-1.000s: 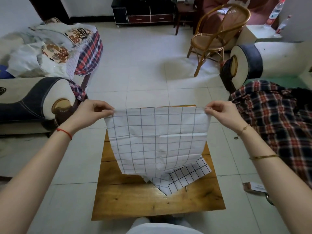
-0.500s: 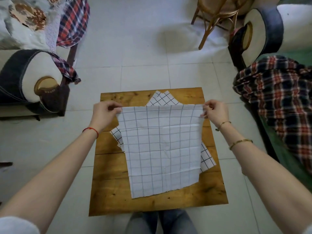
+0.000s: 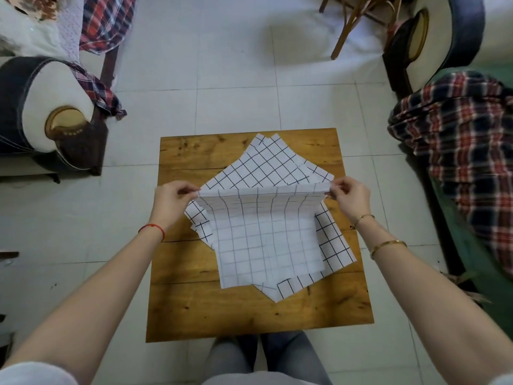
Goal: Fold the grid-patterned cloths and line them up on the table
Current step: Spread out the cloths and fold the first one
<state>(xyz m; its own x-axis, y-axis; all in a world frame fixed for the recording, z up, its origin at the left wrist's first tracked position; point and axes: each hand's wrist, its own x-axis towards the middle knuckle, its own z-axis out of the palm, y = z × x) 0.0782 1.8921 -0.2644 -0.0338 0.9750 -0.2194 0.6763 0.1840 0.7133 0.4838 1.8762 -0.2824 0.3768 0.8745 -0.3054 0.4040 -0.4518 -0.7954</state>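
The thin white grid-patterned cloth (image 3: 266, 240) is pinched at its far corners by the left hand (image 3: 172, 200) and right hand (image 3: 351, 197); fingers are clamped on it. It is judged light and limp; corners are best held, above the square wooden table (image 3: 194, 309).

A thin, matt white cloth (image 3: 266, 240) printed with a faint grid, creased from folding, lies over bolder black-gridded cloths (image 3: 261, 165) of the same flat weave on a small table (image 3: 249, 309) of knotty, amber-stained wood with a dull sheen. The floor (image 3: 236, 73) is pale glazed tile, smooth and faintly reflective. Soft red-and-navy plaid fabric (image 3: 458, 140) drapes the seat at right, a red string (image 3: 152, 228) circles one wrist and a polished gold-coloured metal bangle (image 3: 388, 245) the other.
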